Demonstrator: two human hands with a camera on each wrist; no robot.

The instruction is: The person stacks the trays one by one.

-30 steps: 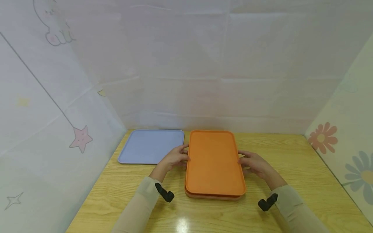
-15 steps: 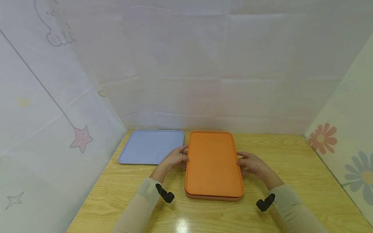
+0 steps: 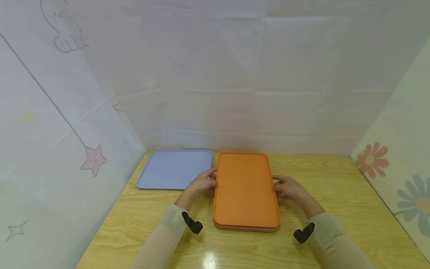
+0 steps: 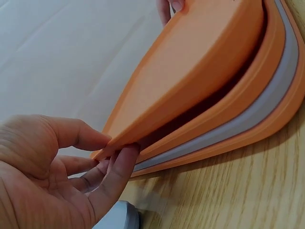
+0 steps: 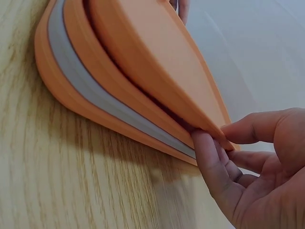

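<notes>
1. Wooden table (image 3: 336,194) with pale printed sheets (image 3: 215,74) hung all around.
2. Stack of trays (image 3: 246,227) near the middle, front edge.
3. Top orange tray (image 3: 245,186) lifted a bit off the stack.
4. Left hand (image 3: 201,183) pinching its left rim, thumb on top, fingers (image 4: 116,174) under.
5. Right hand (image 3: 290,188) pinching its right rim the same way.
6. Blue tray (image 3: 174,168) flat just left of the stack, at the back.
</notes>
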